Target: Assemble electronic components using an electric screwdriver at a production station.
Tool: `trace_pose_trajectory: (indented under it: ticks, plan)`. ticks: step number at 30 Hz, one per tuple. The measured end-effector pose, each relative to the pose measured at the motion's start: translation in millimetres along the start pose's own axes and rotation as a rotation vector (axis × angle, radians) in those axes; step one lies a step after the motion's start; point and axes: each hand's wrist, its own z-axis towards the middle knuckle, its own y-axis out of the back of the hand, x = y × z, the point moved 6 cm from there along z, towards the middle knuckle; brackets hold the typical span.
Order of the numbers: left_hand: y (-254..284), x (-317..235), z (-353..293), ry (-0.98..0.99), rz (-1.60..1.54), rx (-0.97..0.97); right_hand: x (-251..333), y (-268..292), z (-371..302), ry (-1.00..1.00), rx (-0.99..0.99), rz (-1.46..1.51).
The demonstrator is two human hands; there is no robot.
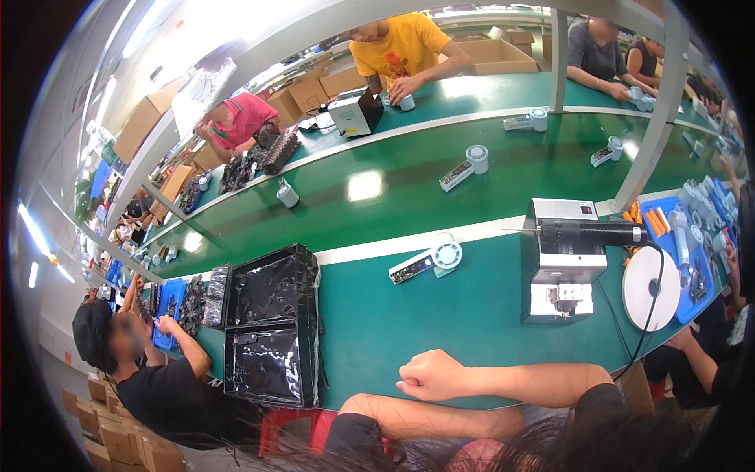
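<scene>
My right hand (429,376) lies as a loose fist on the near edge of the green conveyor table (472,307), holding nothing. Its forearm runs in from the right, out of a black sleeve. My left forearm (417,417) lies just below it, crossing from the left; its hand is tucked out of sight under the right arm. Nearest on the table, further in, is a small white device with a round head (429,263). A white and grey box machine (558,267) stands to the right with a black electric screwdriver (590,232) lying across its top.
Two black plastic-lined trays (271,330) lie to the left, beside a seated person in black (157,377). A white disc (651,287) and a blue tray of small parts (676,236) sit right. More white devices dot the belt; other workers and cardboard boxes line the far side.
</scene>
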Motion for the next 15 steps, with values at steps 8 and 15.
trace_pose_trajectory:
  ticks: [8, 15]
  plan:
    - [14.7, -0.9, -6.6, -0.04, 0.004, 0.019, -1.0, -1.8, -0.4, 0.048, -0.04, -0.019]
    - [-12.2, 2.2, 5.1, 0.089, 0.033, 0.043, -0.7, -2.1, 0.2, 0.037, -0.027, -0.021]
